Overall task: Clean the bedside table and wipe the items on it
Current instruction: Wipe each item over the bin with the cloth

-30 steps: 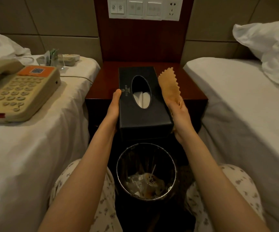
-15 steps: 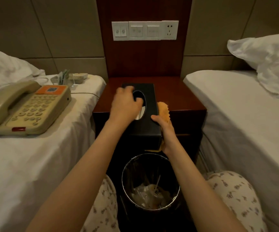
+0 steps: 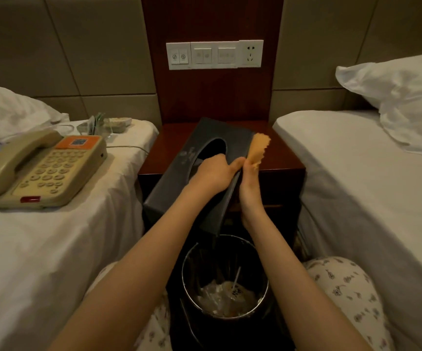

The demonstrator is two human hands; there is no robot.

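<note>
Two hands engage the black tissue box (image 3: 177,183), which sits tilted over the front edge of the bedside table (image 3: 280,155); the left hand (image 3: 215,171) grips it, fingers hooked into the oval opening and thumb on the right edge; the right hand (image 3: 249,183), at 3 o'clock of the box, clamps an orange cloth (image 3: 259,148) against that side. Reference positions from the box: bin (image 3: 187,274) at 6 o'clock; telephone (image 3: 40,168) at 9 o'clock; switch panel (image 3: 215,54) at 12 o'clock.

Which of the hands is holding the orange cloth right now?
The right hand, which holds the orange cloth against the side of the black tissue box. The left hand has no cloth; it grips the box at its oval opening.
</note>
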